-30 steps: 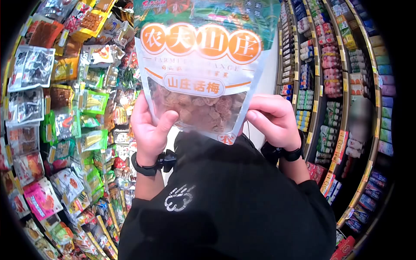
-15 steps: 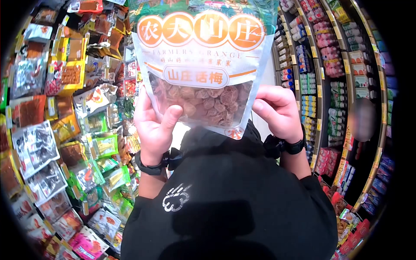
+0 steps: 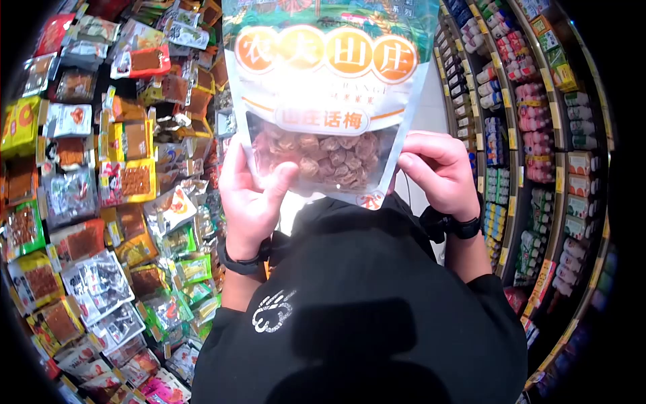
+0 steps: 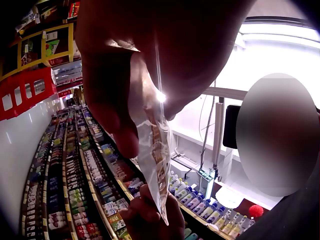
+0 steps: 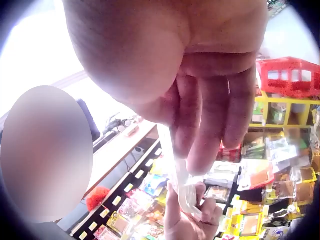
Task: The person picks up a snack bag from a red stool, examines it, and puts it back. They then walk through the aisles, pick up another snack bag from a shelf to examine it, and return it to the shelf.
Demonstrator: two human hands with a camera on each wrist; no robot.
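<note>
A stand-up bag of dried plums (image 3: pixel 313 158), white and green with orange lettering and a clear window, is held up before the chest in the head view. My left hand (image 3: pixel 252 195) grips its lower left edge, thumb across the front and fingers behind. At the lower right edge, my right hand (image 3: pixel 441 172) pinches the bag between thumb and curled forefinger. The left wrist view shows the bag (image 4: pixel 155 170) edge-on, hanging from the near fingers. In the right wrist view only its thin pale side (image 5: pixel 186 195) shows, with the left hand (image 5: pixel 192 222) below.
Snack packets (image 3: pixel 128 178) hang in dense rows along the left. Shelves of small bottles (image 3: pixel 535 128) line the right side of the aisle, with pale floor (image 3: pixel 427 101) between. A black top (image 3: pixel 377 289) covers the body below the hands.
In the head view the bag and both hands sit slightly farther right. The racks and shelves have shifted in view as the head turned. Both hands keep the same hold.
</note>
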